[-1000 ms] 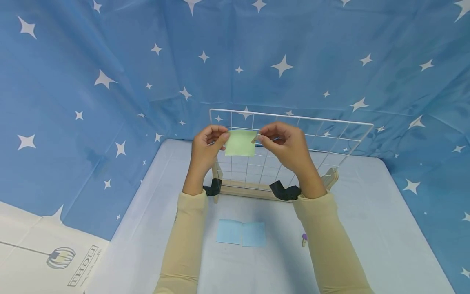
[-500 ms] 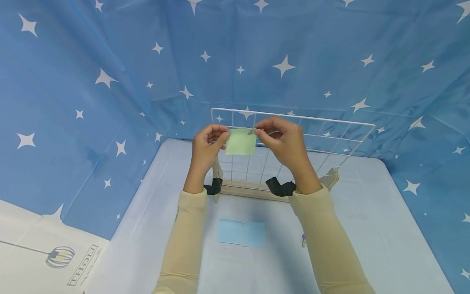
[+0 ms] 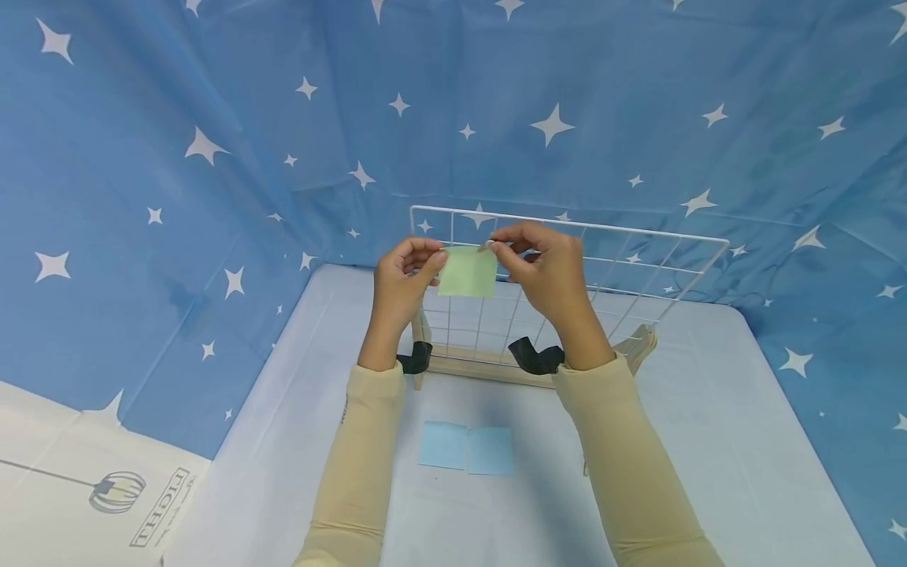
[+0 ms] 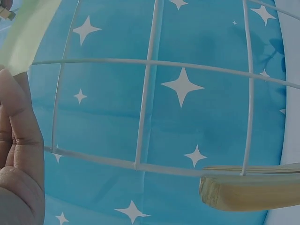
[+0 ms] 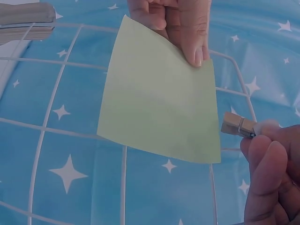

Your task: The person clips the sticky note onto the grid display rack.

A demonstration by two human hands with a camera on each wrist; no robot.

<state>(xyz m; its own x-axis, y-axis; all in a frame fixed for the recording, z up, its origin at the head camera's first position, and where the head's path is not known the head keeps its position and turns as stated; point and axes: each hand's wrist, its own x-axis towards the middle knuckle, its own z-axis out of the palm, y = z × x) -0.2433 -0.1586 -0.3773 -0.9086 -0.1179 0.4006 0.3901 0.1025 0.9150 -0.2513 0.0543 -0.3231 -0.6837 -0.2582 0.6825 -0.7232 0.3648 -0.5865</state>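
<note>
My left hand (image 3: 402,276) pinches a square green paper note (image 3: 468,272) by its left edge, thumb in front. The note hangs in front of the upper left part of a white wire grid panel (image 3: 567,223). My right hand (image 3: 549,264) pinches a small wooden clothespin (image 5: 236,124) between thumb and fingers. In the right wrist view the clothespin's tip points at the note's edge, close beside it. In the head view it overlaps the note's upper right corner. The left wrist view catches only part of the left hand and a strip of the note.
Two light blue paper squares (image 3: 465,449) lie side by side on the white tabletop (image 3: 453,520). Wooden feet (image 3: 641,344) and a wooden base bar (image 3: 489,368) carry the grid. A starry blue curtain (image 3: 496,157) hangs behind. Another small clip (image 3: 585,466) is mostly hidden by the right sleeve.
My right hand has moved left with the clothespin, from the note's right edge towards its upper right corner. The left hand keeps its grip. The right sleeve now covers most of the clip with the purple top.
</note>
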